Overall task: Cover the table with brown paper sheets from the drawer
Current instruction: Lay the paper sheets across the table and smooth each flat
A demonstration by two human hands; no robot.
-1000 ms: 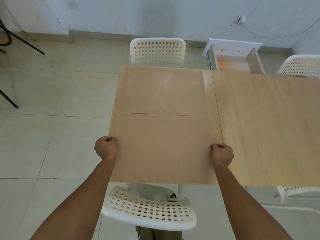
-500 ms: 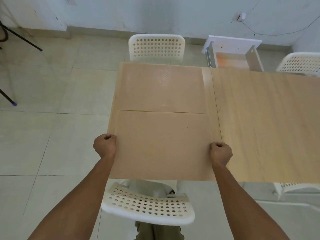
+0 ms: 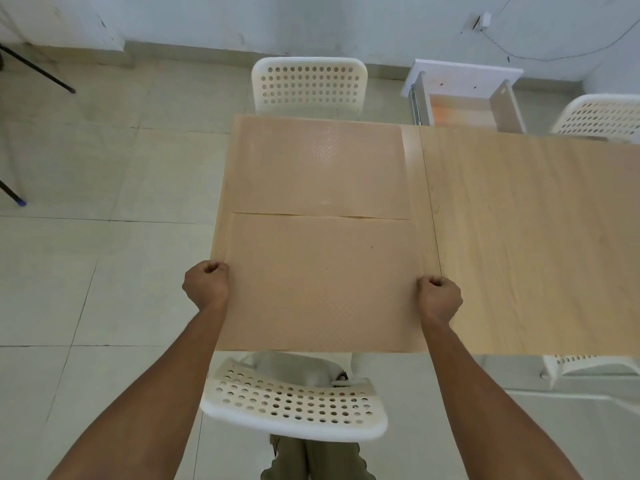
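Two brown paper sheets lie on the left part of the wooden table (image 3: 526, 237). The far sheet (image 3: 318, 168) lies flat at the back. The near sheet (image 3: 322, 282) reaches the table's front edge and meets the far sheet along a seam. My left hand (image 3: 206, 284) grips the near sheet's left edge and my right hand (image 3: 440, 297) grips its right edge, both with curled fingers. The open white drawer (image 3: 464, 98) stands behind the table at the back right, its orange-brown inside showing.
A white perforated chair (image 3: 294, 403) stands right in front of me at the table's near edge. Another chair (image 3: 308, 84) is at the far side, a third (image 3: 599, 114) at the back right. Tripod legs (image 3: 38, 71) cross the tiled floor at the far left.
Both hands have barely moved on the near sheet's edges. The sheet has slid slightly forward until its far edge meets the far sheet more evenly.
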